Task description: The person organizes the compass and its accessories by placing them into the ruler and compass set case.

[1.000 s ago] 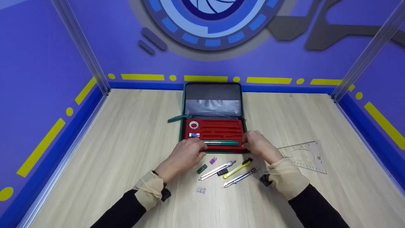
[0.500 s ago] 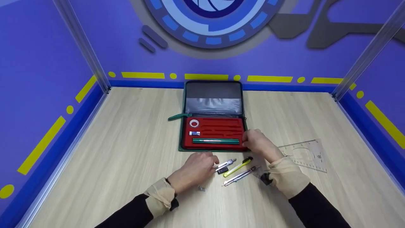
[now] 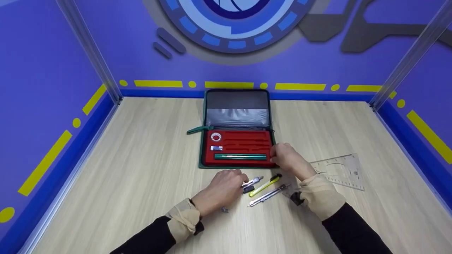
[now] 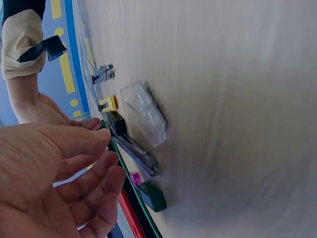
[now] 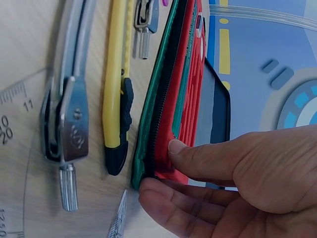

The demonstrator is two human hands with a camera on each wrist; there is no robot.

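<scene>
An open zip case [image 3: 236,106] with a green edge lies at the table's middle; its red tray [image 3: 247,141] holds green pencils [image 3: 240,156], a white ring and a small eraser. My right hand [image 3: 287,158] pinches the case's near right corner [image 5: 158,124], thumb on the red tray and fingers beneath. My left hand [image 3: 226,187] hovers with relaxed fingers [image 4: 99,141] and holds nothing. Under it lie a silver tool [image 3: 255,181], a clear plastic box [image 4: 143,114], a small green box [image 4: 152,197] and a pink piece [image 4: 135,177].
A yellow utility knife [image 3: 265,185] and a metal compass [image 3: 268,195] lie in front of the case, between my hands. A clear set square [image 3: 339,171] lies to the right. Blue walls ring the wooden table [image 3: 123,158].
My left hand left the case's near left edge and came back toward me, over the small items in front of it. The right hand kept its hold on the case corner.
</scene>
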